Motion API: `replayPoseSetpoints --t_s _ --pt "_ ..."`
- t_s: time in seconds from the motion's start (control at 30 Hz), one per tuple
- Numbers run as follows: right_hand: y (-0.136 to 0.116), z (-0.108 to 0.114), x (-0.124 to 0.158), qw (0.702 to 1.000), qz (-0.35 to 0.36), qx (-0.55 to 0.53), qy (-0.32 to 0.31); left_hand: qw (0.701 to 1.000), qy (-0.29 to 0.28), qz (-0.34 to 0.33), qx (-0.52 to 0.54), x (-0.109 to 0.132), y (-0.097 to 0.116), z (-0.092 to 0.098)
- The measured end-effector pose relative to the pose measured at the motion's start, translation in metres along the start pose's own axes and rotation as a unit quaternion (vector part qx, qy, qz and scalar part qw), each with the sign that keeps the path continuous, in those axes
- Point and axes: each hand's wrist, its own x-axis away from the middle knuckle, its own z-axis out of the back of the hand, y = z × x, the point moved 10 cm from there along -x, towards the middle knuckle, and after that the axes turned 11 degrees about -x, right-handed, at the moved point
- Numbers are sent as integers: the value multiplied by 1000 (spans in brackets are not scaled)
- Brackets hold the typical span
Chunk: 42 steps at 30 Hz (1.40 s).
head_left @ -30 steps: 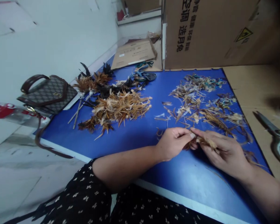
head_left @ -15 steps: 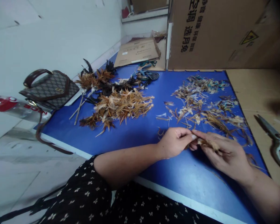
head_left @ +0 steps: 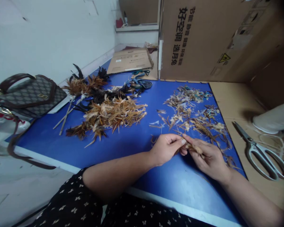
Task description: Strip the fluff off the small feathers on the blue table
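Observation:
Over the front of a blue table surface (head_left: 123, 148), both hands meet at a small tan feather bunch (head_left: 196, 149). My left hand (head_left: 167, 149) pinches the left end of the bunch between thumb and fingers. The rest of it lies in my right hand (head_left: 209, 157), whose fingers are closed round it. A large pile of brown feathers (head_left: 113, 113) lies to the left, with black feathers behind it. Beyond my hands, loose feather scraps (head_left: 189, 107) are scattered over the right part of the blue surface.
Scissors (head_left: 257, 151) and a thread spool (head_left: 274, 118) are on the cardboard at right. A patterned handbag (head_left: 35, 96) and a bottle (head_left: 9, 121) stand at left. A large cardboard box (head_left: 198, 41) rises behind; a flattened box (head_left: 130, 60) lies at the back.
The camera view has turned to the right, bringing the spool and whole scissors into view. Both hands still hold the bunch together, their grip little changed.

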Motion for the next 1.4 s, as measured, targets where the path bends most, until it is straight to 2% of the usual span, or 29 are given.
replayPoseSetpoints --t_s 0.23,0.37,0.47,0.6,0.7,0.77,0.97,1.13,1.2,1.4 --pt "-4 -2 -5 999 -2 -32 -31 1000 -14 18 -20 -1 -10 1" --pt "-2 4 -7 998 -22 -57 -32 999 -36 36 -6 -3 -17 -2" --pt "2 13 -8 995 -56 -85 -15 996 -71 56 -19 -2 -18 -7" --pt "10 13 -8 981 -126 -143 -19 990 -121 63 -30 2 -12 -15" --pt "17 13 -7 973 -171 -154 1 989 -133 57 -25 5 -9 -17" --pt "18 15 -7 974 -176 -140 23 990 -125 60 -19 5 -10 -17" --pt "18 17 -4 986 -142 -56 73 992 -103 59 -34 7 -7 -16" --pt "11 27 6 989 -58 23 138 999 -22 27 -28 4 0 -2" --pt "7 25 6 992 -28 28 124 999 -8 19 -35 4 1 0" --pt "0 16 3 996 -8 32 84 999 2 41 -12 4 -7 -2"
